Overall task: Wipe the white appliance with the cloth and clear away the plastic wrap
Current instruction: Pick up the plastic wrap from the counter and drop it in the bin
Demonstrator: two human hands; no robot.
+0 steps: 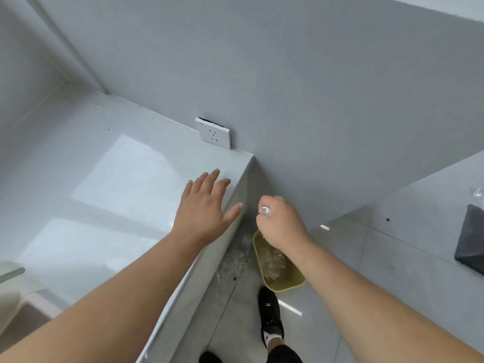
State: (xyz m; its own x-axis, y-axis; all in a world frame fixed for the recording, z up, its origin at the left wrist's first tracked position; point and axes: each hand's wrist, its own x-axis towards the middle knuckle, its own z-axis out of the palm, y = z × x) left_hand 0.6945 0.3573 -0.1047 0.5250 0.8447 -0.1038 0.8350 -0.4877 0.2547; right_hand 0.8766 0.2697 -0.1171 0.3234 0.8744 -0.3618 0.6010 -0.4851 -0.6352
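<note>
Left hand [207, 205] splayed at white appliance [104, 179] edge; right hand [280, 221] pinches plastic wrap [264, 210] above yellow bin [288, 285].

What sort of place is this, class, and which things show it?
Probably a plain indoor room, maybe a kitchen corner: a glossy white worktop, a wall socket and a yellow bin on a tiled floor.

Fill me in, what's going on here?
A person is clearing wrap. Their right hand pinches a crumpled wad of clear plastic wrap above a yellow plastic bin on the floor, which already holds more wrap. The left hand is spread open over the edge of the glossy white top. A dark grey cloth lies on the ledge at right.
</note>
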